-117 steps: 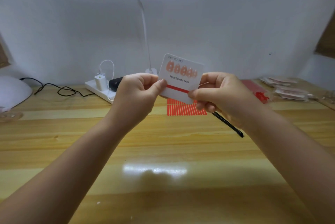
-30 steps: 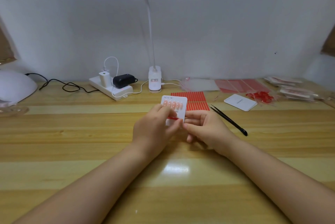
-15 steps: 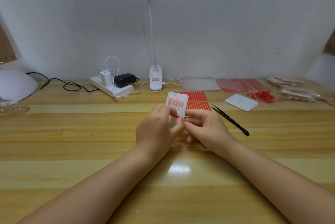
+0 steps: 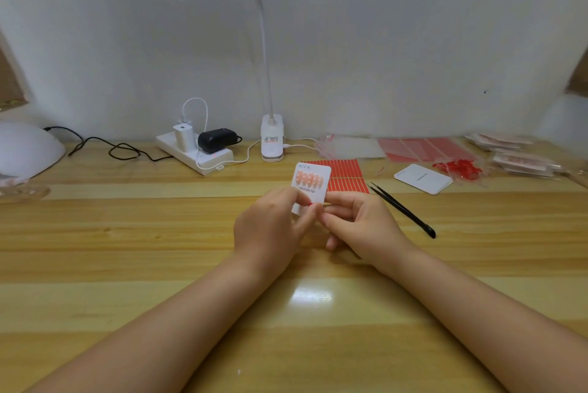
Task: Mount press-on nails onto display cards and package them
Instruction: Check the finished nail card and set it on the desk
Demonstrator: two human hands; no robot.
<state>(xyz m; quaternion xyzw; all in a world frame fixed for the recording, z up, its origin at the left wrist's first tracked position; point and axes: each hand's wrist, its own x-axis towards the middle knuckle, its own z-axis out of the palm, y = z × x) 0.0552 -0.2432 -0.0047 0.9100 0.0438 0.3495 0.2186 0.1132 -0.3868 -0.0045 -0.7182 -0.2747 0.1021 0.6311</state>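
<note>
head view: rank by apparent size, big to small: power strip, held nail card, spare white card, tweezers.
1. power strip, though it sits farther back.
2. tweezers: longest, but thin.
3-4. spare white card and held nail card: look alike; the held one is partly hidden by both hands, so unranked.

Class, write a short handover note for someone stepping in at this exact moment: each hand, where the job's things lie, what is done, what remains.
Left hand: pinches the nail card, held above the table.
Right hand: fingers curled at the card's lower right edge; the exact hold is hidden.
Done: five pink nails sit in a row on the card.
Nearby: black tweezers and red strip sheet lie behind the hands; a blank card, clear bags and finished packs lie to the right.
Left: seemingly a second row, then bagging.
</note>
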